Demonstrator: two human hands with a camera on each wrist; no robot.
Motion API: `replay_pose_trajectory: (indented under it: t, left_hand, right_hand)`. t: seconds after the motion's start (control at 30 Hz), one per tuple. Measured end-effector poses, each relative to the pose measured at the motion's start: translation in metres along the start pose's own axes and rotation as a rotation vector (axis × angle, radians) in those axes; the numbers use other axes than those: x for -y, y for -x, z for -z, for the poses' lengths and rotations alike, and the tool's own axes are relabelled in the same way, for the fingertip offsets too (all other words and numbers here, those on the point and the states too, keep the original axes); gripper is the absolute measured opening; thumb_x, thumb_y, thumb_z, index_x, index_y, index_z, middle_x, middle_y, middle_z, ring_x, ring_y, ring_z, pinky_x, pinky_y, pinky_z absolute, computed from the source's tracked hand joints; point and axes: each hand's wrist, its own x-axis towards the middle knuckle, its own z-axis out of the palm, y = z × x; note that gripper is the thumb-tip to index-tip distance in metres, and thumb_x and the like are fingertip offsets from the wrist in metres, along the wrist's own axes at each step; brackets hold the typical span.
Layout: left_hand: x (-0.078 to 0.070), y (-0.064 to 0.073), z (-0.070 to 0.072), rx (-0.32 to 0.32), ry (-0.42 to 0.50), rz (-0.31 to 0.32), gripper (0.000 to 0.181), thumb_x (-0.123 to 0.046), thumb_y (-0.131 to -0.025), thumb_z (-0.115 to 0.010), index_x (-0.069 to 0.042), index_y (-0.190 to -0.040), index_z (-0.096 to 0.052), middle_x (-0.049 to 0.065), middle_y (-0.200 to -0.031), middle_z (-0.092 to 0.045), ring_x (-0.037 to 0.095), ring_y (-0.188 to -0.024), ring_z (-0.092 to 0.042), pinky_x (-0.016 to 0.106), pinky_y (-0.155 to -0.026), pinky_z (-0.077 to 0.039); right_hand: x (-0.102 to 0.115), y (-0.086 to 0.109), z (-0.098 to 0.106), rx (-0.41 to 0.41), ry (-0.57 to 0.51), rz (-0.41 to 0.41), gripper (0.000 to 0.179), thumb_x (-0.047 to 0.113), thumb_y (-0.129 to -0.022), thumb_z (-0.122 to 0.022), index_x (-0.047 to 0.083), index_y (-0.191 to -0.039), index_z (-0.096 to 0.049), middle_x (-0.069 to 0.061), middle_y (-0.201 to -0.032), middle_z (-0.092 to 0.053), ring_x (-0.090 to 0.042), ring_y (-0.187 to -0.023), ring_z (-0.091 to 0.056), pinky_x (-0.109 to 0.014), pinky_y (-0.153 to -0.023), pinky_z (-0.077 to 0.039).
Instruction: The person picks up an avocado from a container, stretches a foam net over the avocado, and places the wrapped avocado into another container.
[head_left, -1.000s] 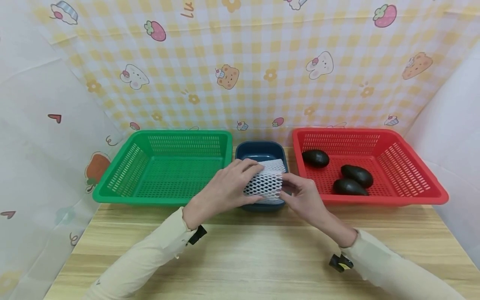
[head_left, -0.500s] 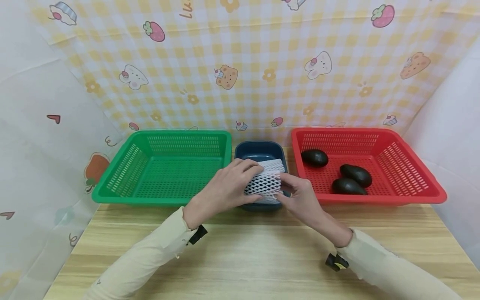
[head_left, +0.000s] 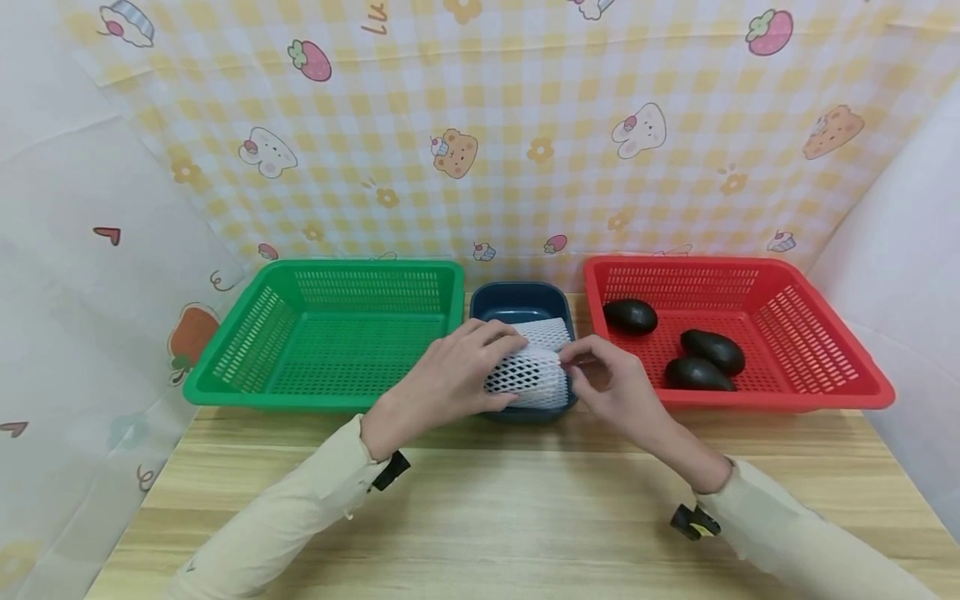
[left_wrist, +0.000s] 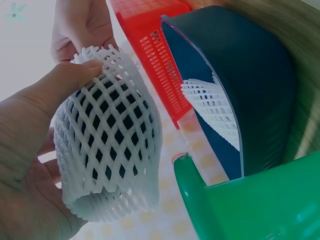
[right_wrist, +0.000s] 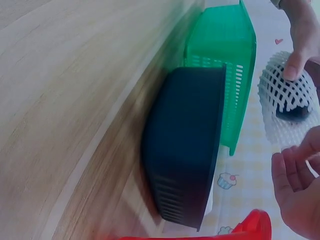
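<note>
A white foam net sleeve [head_left: 528,379] is held up over the dark blue bin, with a dark avocado [right_wrist: 292,113] inside, showing through the mesh. My left hand [head_left: 450,371] grips the sleeve from the left, thumb on the near side in the left wrist view. At the sleeve's right end, my right hand [head_left: 618,387] pinches the foam edge between bent fingertips and thumb. In the right wrist view, the avocado's dark skin is bare at a gap in the net. More white foam netting [left_wrist: 212,107] lies in the dark blue bin [left_wrist: 265,100], partly hidden behind the hands in the head view.
To the left stands a green basket [head_left: 457,292], its mesh floor bare. A red basket [head_left: 840,350] on the right contains 3 avocados [head_left: 630,317]. Both flank the bin on the wooden table [head_left: 510,517], before a yellow checked cloth [head_left: 525,108].
My right fingers have shifted from the sleeve's right end to its upper right edge, and the right wrist has moved slightly right. The left hand keeps its grip almost unmoved.
</note>
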Motion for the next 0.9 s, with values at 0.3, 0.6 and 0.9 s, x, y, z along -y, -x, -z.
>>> replay_pose_trajectory:
  t: [0.3, 0.6, 0.9]
  left_hand:
    - [0.0, 0.002, 0.0, 0.005, 0.022, 0.006, 0.059, -0.035, -0.082, -0.087, -0.007, -0.129, -0.066, 0.008, -0.129, -0.061, 0.025, -0.113, -0.055, 0.036, -0.084, -0.055]
    - [-0.004, 0.003, -0.004, -0.018, 0.044, -0.031, 0.06, -0.031, -0.081, -0.088, -0.008, -0.132, -0.065, 0.006, -0.129, -0.06, 0.023, -0.116, -0.053, 0.035, -0.085, -0.055]
    - [-0.004, 0.003, -0.007, -0.05, 0.074, -0.036, 0.061, -0.032, -0.084, -0.086, -0.01, -0.135, -0.063, 0.006, -0.131, -0.059, 0.022, -0.117, -0.054, 0.034, -0.084, -0.056]
  right_hand:
    - [-0.002, -0.002, -0.002, 0.019, -0.122, -0.082, 0.029, 0.001, -0.099, -0.063, 0.005, -0.127, -0.059, -0.011, -0.124, -0.063, -0.025, -0.109, -0.063, -0.029, -0.09, -0.053]
    - [0.007, -0.01, -0.014, 0.266, -0.104, -0.185, 0.061, 0.029, -0.096, -0.072, 0.015, -0.148, -0.044, -0.006, -0.136, -0.055, -0.024, -0.111, -0.059, -0.043, -0.09, -0.053]
    - [0.006, -0.01, -0.024, 0.249, -0.152, -0.19, 0.057, 0.025, -0.094, -0.075, 0.016, -0.144, -0.05, -0.004, -0.13, -0.057, -0.025, -0.109, -0.056, -0.04, -0.083, -0.055]
